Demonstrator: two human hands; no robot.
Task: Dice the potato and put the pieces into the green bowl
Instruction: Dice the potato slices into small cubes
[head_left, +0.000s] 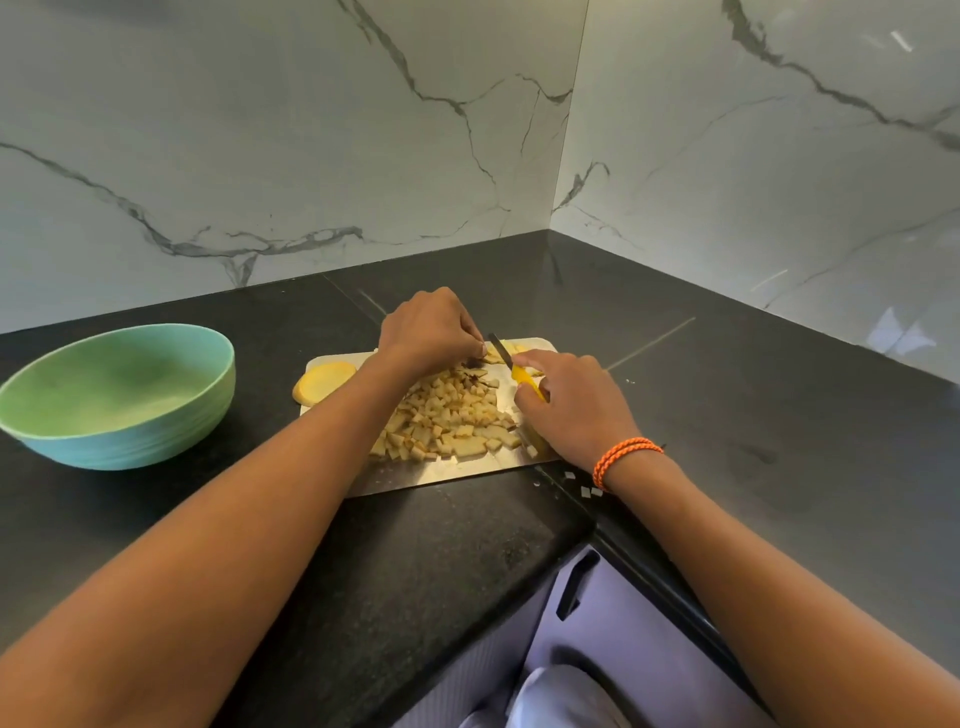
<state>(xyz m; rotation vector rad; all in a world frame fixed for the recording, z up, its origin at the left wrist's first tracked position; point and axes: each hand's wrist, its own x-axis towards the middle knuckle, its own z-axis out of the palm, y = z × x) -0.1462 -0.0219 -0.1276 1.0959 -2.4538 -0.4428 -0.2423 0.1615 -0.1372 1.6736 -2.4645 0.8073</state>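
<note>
Both forearms reach over the dark counter (363, 561) to the cutting board (447, 475). Right hand (574, 402) grips the yellow-handled knife (511, 366), blade angled down at the board's far end; left hand (428, 330) pinches the potato slice (501, 349) beside the blade. Best to keep those fingertips tucked back and cut straight down. Diced pieces (447, 421) crowd mid-board, some near its front edge. Another slice (322, 382) overhangs the left edge. Open counter leads left to the green bowl (117, 400).
</note>
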